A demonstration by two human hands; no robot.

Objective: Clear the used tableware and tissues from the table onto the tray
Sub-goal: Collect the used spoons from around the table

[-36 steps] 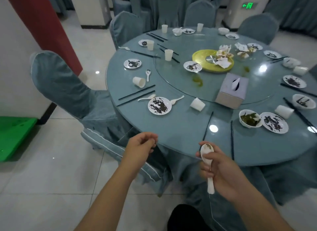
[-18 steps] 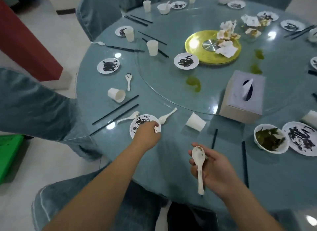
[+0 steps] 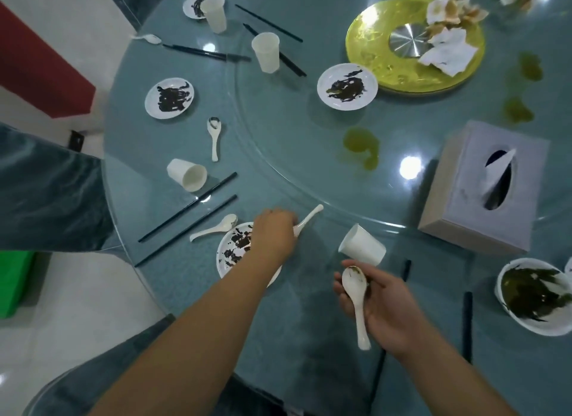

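Observation:
My left hand (image 3: 272,230) reaches over a dirty white plate (image 3: 230,256) near the table edge. Its fingers close on the bowl end of a white spoon (image 3: 309,219), whose handle sticks out to the upper right. My right hand (image 3: 390,310) holds a second white spoon (image 3: 356,288), soiled bowl up, above the table's front edge. A third spoon (image 3: 216,227) lies left of the plate beside two black chopsticks (image 3: 188,206). A paper cup (image 3: 363,245) lies tipped between my hands. Crumpled tissues (image 3: 448,50) sit on a gold dish (image 3: 387,66). No tray is in view.
A grey tissue box (image 3: 486,186) stands at the right, with a bowl of greens (image 3: 532,295) below it. More dirty plates (image 3: 169,97), cups (image 3: 187,174), a spoon (image 3: 214,134) and chopsticks lie on the round glass table. Green spills (image 3: 360,146) mark the turntable. A covered chair (image 3: 46,193) stands left.
I have leaned in closer over the table. My left hand moved right across the dirty plate onto the spoon beside it. My right hand still holds its spoon.

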